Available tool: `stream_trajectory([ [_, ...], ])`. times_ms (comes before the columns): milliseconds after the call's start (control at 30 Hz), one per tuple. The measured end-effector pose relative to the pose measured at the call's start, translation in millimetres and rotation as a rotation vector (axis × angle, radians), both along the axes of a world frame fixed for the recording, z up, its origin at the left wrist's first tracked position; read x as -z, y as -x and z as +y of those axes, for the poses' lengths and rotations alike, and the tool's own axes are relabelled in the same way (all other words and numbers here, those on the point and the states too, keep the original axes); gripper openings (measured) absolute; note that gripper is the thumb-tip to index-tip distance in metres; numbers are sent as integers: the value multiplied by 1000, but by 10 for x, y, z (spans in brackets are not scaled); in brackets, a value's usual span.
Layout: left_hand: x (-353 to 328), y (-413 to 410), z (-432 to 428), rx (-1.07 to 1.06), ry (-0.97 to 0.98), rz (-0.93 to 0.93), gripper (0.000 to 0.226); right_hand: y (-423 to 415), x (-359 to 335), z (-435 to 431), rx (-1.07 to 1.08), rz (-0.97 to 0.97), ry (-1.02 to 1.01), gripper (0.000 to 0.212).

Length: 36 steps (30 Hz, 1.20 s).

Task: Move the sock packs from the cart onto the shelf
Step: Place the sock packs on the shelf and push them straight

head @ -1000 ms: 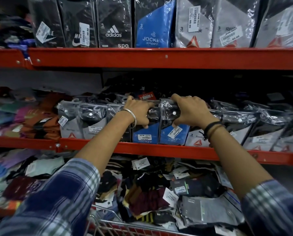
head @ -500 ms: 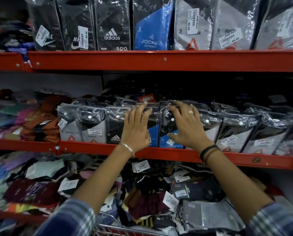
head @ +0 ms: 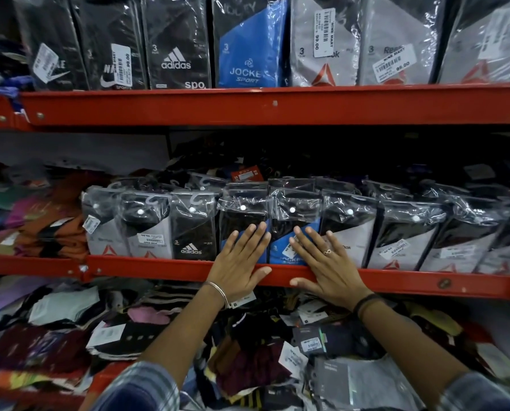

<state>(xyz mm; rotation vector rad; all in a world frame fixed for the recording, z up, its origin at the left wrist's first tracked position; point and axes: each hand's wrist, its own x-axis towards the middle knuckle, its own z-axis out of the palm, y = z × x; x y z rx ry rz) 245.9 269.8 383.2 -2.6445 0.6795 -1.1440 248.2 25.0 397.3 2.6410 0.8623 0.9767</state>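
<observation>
A row of clear-bagged sock packs stands upright along the middle red shelf [head: 147, 266]. At its centre are two blue Jockey packs [head: 295, 229], with a black Adidas pack [head: 193, 229] to their left. My left hand [head: 240, 262] lies flat with fingers spread on the front of the left blue pack, palm over the shelf's red edge. My right hand [head: 324, 262] lies flat the same way across the right blue pack and a grey pack [head: 351, 232] beside it. Neither hand grips anything. The cart is hidden except for its heap of packs [head: 330, 378] at the bottom.
The top red shelf [head: 277, 103] holds another upright row of sock packs [head: 247, 43]. Folded coloured socks [head: 40, 229] are stacked at the left of the middle shelf. Loose socks with tags [head: 69, 330] fill the lower level below my arms.
Both hands let go of the tops of the blue packs, slid down their fronts and opened flat. They now rest lower, at the shelf's front edge.
</observation>
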Motion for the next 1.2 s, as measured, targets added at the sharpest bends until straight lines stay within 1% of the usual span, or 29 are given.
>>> stream_trajectory([
  [200, -15, 17, -22, -32, -20, -9, 72, 58, -78, -1, -19, 82, 2, 88],
  [300, 4, 111, -72, -13, 20, -35, 72, 154, -133, -75, -108, 109, -11, 84],
  [400, 21, 264, -282, 55, 41, -111, 67, 283, -139, -311, -204, 110, -68, 76],
  [533, -38, 336, -816, 180, -8, -178, 62, 399, -58, -802, -152, 30, -152, 65],
  [633, -98, 281, -1310, 259, -15, -192, 63, 361, 44, -1259, -45, -99, -186, 62],
  [700, -133, 219, -1614, 275, -13, -187, 64, 293, 65, -1505, 31, -186, -218, 63],
  [767, -153, 147, -1865, 256, -20, -167, 65, 205, 74, -1666, 98, -239, -237, 68],
  [833, -132, 57, -2044, 200, -28, -131, 69, 102, 93, -1770, 138, -287, -211, 69],
  [933, -23, -65, -2147, 105, -22, -106, 71, -32, 144, -1835, 134, -337, -173, 69],
  [1100, 85, -126, -2174, 69, -9, -160, 69, -171, 205, -1821, 141, -382, -159, 73],
  [1200, 82, -144, -2173, 55, -35, -146, 65, -190, 210, -1831, 129, -383, -149, 72],
])
